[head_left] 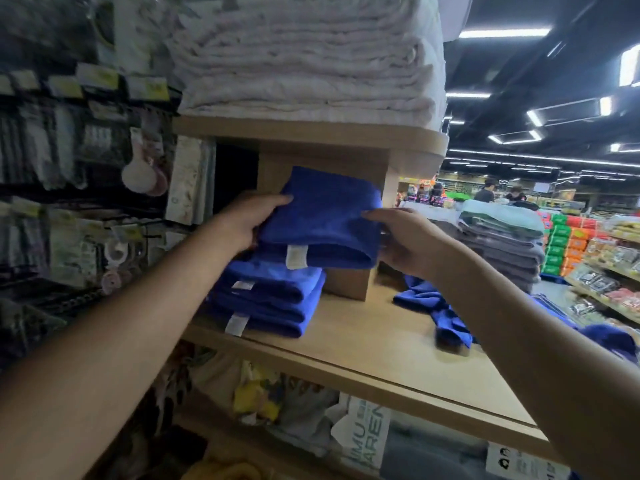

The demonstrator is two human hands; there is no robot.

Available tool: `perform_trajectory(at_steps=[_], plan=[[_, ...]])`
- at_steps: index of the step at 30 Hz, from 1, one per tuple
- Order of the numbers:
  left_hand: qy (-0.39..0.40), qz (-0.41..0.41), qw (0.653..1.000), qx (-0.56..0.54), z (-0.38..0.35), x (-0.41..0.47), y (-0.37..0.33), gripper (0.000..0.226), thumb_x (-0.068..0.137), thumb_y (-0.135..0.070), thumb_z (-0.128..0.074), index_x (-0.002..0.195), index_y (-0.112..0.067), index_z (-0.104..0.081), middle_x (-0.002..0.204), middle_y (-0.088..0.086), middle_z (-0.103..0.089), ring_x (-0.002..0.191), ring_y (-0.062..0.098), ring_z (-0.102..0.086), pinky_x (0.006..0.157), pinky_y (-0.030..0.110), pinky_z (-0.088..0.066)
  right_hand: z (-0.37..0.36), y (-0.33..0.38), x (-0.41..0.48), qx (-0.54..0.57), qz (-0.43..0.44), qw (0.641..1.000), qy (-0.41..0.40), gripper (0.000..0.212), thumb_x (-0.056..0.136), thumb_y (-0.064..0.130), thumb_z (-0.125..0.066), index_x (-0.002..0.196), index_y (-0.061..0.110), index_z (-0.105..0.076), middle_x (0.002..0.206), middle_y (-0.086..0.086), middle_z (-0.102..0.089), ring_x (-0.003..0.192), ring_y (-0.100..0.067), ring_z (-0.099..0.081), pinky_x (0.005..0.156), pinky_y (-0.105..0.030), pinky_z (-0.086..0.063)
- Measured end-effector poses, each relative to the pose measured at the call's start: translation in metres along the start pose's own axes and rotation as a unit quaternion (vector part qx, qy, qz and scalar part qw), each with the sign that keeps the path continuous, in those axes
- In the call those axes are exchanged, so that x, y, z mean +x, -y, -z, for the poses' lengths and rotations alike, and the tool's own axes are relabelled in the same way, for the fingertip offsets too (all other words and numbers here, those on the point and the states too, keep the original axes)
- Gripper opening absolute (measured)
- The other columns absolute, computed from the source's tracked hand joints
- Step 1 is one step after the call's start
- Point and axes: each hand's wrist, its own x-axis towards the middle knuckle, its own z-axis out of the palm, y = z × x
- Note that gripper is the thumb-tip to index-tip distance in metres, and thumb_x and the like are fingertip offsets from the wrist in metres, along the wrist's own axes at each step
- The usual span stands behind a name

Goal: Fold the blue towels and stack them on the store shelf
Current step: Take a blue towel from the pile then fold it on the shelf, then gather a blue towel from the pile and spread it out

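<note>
A folded dark blue towel (pixel 322 220) with a white label is held just above a stack of folded blue towels (pixel 266 299) on the wooden shelf (pixel 363 344). My left hand (pixel 242 220) grips the towel's left side, thumb on top. At its right edge my right hand (pixel 405 240) holds it with the thumb over the top and fingers beneath. Loose unfolded blue towels (pixel 440 313) lie crumpled on the shelf to the right, partly hidden behind my right arm.
A tall pile of white towels (pixel 304 57) sits on the upper shelf board (pixel 311 133). Racks of hanging packaged goods (pixel 69 168) fill the left. Grey folded towels (pixel 502 244) stand behind on the right, with store aisles beyond. Packaged items lie on the shelf below.
</note>
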Motion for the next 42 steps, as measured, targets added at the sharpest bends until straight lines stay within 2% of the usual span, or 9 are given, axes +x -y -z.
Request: perform_trajectory(at_steps=[7,12,17,22,26,31,35,39,42], plan=[[-0.081,-0.02,0.925,0.37,0.048,0.072,0.006,0.034,0.094,-0.027,-0.068,0.116,-0.001,-0.068,0.112,0.017,-0.068,0.101,0.031,-0.067,0.086,0.037,-0.053,-0.049,-0.055,0.067,-0.026,-0.043,0.999,-0.004,0.012,0.095,0.008,-0.065,0.107,0.006,-0.063,0.093,-0.015,-0.057,0.073,-0.022,-0.06,0.058,-0.034,-0.058],[-0.039,-0.016,0.858,0.511,0.061,0.076,0.049,0.03,0.095,-0.028,-0.06,0.103,-0.002,-0.074,0.105,0.019,-0.071,0.095,0.033,-0.068,0.083,0.039,-0.054,-0.057,-0.1,0.08,-0.064,-0.085,0.994,-0.032,0.012,0.093,0.013,-0.07,0.095,0.003,-0.063,0.075,-0.008,-0.053,0.056,-0.014,-0.054,0.04,-0.023,-0.049],[-0.038,-0.037,0.792,0.608,0.055,0.064,0.059,0.024,0.095,-0.032,-0.049,0.107,-0.02,-0.066,0.104,0.007,-0.067,0.088,0.026,-0.065,0.083,0.041,-0.056,-0.049,-0.098,0.07,-0.107,-0.087,0.99,-0.011,0.016,0.09,0.02,-0.073,0.097,0.008,-0.067,0.078,-0.005,-0.055,0.064,-0.014,-0.058,0.055,-0.029,-0.058],[-0.128,-0.287,0.751,0.581,0.001,0.033,0.044,0.023,0.089,-0.026,-0.053,0.106,-0.032,-0.068,0.114,-0.003,-0.069,0.102,0.028,-0.066,0.083,0.037,-0.054,0.01,-0.074,0.05,-0.167,-0.044,0.985,0.007,0.016,0.095,0.031,-0.069,0.105,0.019,-0.067,0.073,0.004,-0.068,0.062,-0.01,-0.067,0.056,-0.025,-0.055],[-0.01,-0.398,0.764,0.507,-0.071,-0.002,0.048,0.02,0.083,-0.027,-0.051,0.09,-0.029,-0.07,0.08,-0.012,-0.061,0.084,0.019,-0.064,0.075,0.033,-0.052,0.091,-0.06,0.032,-0.319,0.049,0.945,-0.049,0.005,0.096,0.024,-0.067,0.096,0.024,-0.071,0.059,0.012,-0.066,0.05,-0.005,-0.066,0.043,-0.021,-0.052],[0.11,-0.353,0.795,0.481,-0.152,-0.002,0.086,0.022,0.082,-0.029,-0.053,0.091,-0.033,-0.073,0.071,-0.015,-0.06,0.08,0.015,-0.065,0.071,0.029,-0.052,0.203,-0.061,0.006,-0.503,0.071,0.844,-0.172,0.016,0.086,0.016,-0.065,0.071,0.021,-0.071,0.061,0.002,-0.069,0.058,-0.015,-0.07,0.055,-0.029,-0.053],[0.209,-0.324,0.796,0.467,-0.215,0.011,0.114,0.026,0.089,-0.025,-0.057,0.108,-0.032,-0.073,0.104,-0.01,-0.074,0.096,0.014,-0.067,0.087,0.03,-0.053,0.264,-0.075,-0.008,-0.608,0.007,0.772,-0.186,0.007,0.08,0.029,-0.075,0.079,0.024,-0.07,0.081,0.005,-0.072,0.084,-0.021,-0.069,0.078,-0.038,-0.056],[0.294,-0.306,0.768,0.479,-0.269,0.02,0.141,0.045,0.093,-0.036,-0.059,0.138,-0.031,-0.057,0.137,-0.005,-0.061,0.123,0.016,-0.056,0.103,0.032,-0.045,0.285,-0.08,-0.006,-0.629,-0.03,0.767,-0.121,0.038,0.072,0.048,-0.085,0.097,0.028,-0.064,0.086,0.013,-0.06,0.084,-0.013,-0.06,0.073,-0.031,-0.046],[0.314,-0.308,0.729,0.524,-0.286,0.025,0.156,0.043,0.094,-0.043,-0.056,0.137,-0.039,-0.055,0.137,-0.011,-0.06,0.119,0.015,-0.059,0.092,0.027,-0.045,0.296,-0.078,-0.005,-0.638,-0.046,0.761,-0.111,0.019,0.082,0.039,-0.079,0.092,0.029,-0.065,0.081,0.012,-0.062,0.083,-0.016,-0.062,0.067,-0.026,-0.042]])
